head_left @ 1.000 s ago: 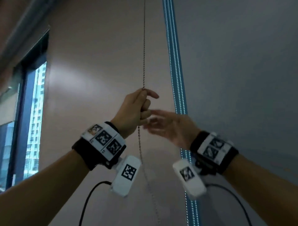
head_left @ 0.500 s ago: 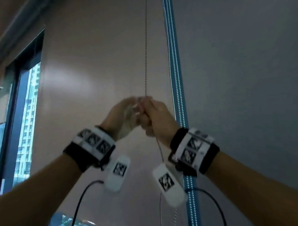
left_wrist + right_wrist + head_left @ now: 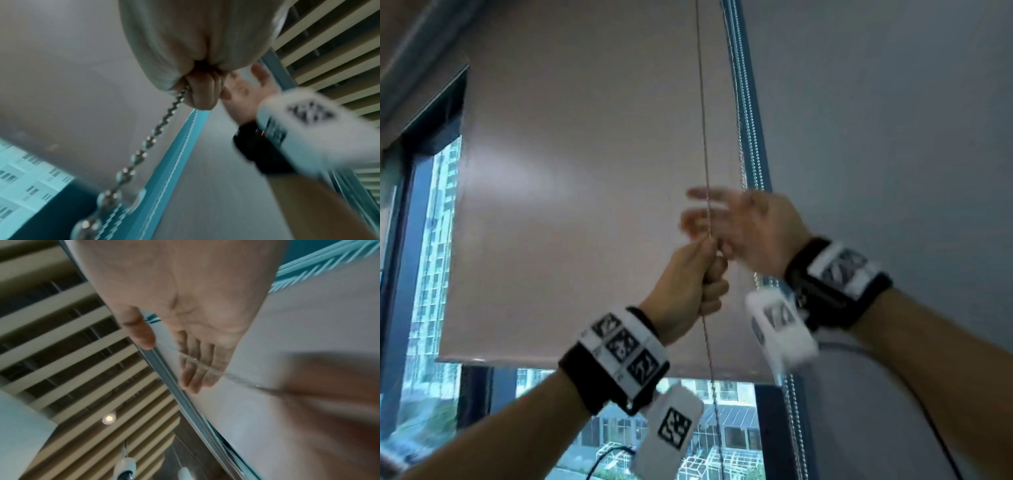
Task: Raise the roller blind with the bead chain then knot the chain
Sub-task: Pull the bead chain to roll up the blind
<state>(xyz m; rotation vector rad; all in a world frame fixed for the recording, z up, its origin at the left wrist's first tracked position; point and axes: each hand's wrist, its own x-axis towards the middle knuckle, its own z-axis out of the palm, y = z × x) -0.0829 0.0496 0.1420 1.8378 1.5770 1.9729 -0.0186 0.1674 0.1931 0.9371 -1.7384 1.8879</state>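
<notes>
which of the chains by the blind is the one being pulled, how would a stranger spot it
Find the pinkish roller blind covering the window. In front of its right part one taut bead chain runs straight down into the fist of the left hand. The other strands hang by the blue frame, ungripped.

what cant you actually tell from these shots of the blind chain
- Top of the bead chain: the head view's upper edge cuts it off, so the roller is unseen.
- Right hand: motion blur in the head view; the right wrist view shows straight fingers, contact with the chain unclear.
- Chain inside the left hand: hidden by its curled fingers.
- Any knot: none visible; the chain's lower end runs off the frame.
</notes>
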